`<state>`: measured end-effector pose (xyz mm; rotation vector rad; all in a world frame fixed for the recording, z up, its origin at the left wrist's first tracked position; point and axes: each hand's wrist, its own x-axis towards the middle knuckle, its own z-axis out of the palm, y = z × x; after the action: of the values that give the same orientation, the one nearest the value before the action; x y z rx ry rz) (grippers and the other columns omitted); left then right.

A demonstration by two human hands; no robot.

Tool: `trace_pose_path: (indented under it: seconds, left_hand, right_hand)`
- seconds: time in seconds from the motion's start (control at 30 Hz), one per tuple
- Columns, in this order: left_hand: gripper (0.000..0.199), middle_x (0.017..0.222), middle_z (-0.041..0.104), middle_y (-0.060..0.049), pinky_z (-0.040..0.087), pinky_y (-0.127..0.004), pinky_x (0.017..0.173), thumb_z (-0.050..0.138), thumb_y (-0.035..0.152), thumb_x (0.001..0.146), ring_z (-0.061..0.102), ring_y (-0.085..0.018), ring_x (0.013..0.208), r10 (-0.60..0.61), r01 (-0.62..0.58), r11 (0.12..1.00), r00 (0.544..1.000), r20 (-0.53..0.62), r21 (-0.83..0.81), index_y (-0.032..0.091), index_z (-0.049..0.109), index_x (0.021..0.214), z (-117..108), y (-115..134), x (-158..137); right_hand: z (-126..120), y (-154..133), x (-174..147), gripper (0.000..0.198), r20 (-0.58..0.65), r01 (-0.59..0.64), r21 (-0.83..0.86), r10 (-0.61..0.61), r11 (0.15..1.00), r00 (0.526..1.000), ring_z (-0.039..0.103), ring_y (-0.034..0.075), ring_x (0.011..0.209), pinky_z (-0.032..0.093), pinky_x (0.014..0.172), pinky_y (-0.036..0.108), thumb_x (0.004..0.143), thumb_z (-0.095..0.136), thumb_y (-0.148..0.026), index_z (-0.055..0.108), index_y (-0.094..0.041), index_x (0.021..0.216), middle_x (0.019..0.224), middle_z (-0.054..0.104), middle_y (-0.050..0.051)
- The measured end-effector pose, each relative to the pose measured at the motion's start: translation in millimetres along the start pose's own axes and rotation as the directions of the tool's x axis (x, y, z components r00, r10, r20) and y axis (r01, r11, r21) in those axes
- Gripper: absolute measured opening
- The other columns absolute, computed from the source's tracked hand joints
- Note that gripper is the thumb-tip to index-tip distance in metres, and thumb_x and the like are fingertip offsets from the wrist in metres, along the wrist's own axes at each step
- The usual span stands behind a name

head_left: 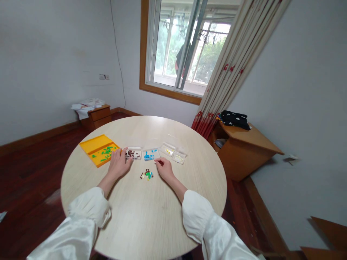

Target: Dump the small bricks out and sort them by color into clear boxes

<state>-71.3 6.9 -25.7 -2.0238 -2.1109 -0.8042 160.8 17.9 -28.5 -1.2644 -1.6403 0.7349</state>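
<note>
Leftmost, a yellow box (92, 144) is placed with its lid laid back, just beside the left hand; green pieces (107, 153) are contained in it. The left hand (118, 161) is held palm down and moderately wide, its thumb and fingers set apart around the left end of a clear box with brown pieces (130, 153). Whether the box is gripped cannot be determined. Between the hands, slightly nearer the wearer, a small mixed pile (147, 174) of brown, green, blue, yellow and pale pieces is laid directly on the round table (146, 213). Beyond the pile, just ahead of the right hand's fingertips, blue pieces (148, 156) are contained in a second clear box (156, 155). The right hand (164, 168) is kept narrow, with thumb and fingertips drawn together; whether a piece is pinched there cannot be determined. Ahead and to the right of that hand, yellow pieces (168, 151) and pale pieces (179, 158) are contained in adjoining clear compartments. Well apart to its right, a black cloth (234, 119) is laid on a wooden cabinet (244, 155).
</note>
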Motion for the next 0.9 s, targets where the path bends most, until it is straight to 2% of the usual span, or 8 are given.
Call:
trace_pose_path:
  seconds: [0.2,0.5,0.7,0.9]
  left_hand:
    - [0.053,0.139,0.04,-0.024,0.026,-0.055,0.108,0.044,0.039,0.087,0.033,-0.037,0.133,-0.031,0.032,0.999,0.999,0.015,-0.04,0.01,0.045,0.131,-2.1,2.8,-1.5]
    - [0.045,0.143,0.034,-0.025,0.028,-0.059,0.106,0.043,0.032,0.087,0.027,-0.038,0.136,0.075,-0.069,0.993,0.996,0.057,-0.094,0.012,0.045,0.128,0.7,3.5,-3.7]
    - [0.048,0.146,0.028,-0.024,0.025,-0.059,0.109,0.043,0.03,0.087,0.021,-0.038,0.14,0.093,-0.076,0.983,0.991,0.099,-0.166,0.012,0.043,0.131,0.9,5.6,-5.5]
    - [0.049,0.148,0.025,-0.024,0.023,-0.06,0.109,0.043,0.03,0.087,0.017,-0.038,0.141,0.102,-0.082,0.982,0.988,0.115,-0.169,0.012,0.04,0.132,0.1,7.6,-6.3]
  right_hand:
    - [0.8,2.3,0.9,0.018,-0.022,-0.025,0.047,0.026,0.999,0.999,0.061,0.016,0.071,0.049,0.074,0.03,0.073,0.054,-0.018,0.071,-0.017,0.078,0.08,0.071,0.005]
    - [-3.8,2.7,-1.3,0.018,-0.048,-0.055,0.1,0.06,0.993,0.997,0.063,0.016,0.075,0.048,0.075,0.029,0.073,0.055,-0.02,0.072,-0.017,0.079,0.083,0.072,0.005]
    - [-7.5,0.9,-3.6,0.018,-0.04,-0.058,0.133,0.064,0.989,0.997,0.063,0.017,0.077,0.049,0.076,0.031,0.072,0.058,-0.024,0.072,-0.016,0.079,0.084,0.073,0.005]
    - [-8.6,4.2,-5.9,0.019,-0.036,-0.055,0.194,0.063,0.98,0.997,0.062,0.016,0.074,0.049,0.072,0.03,0.069,0.062,-0.028,0.071,-0.015,0.08,0.082,0.072,0.006]
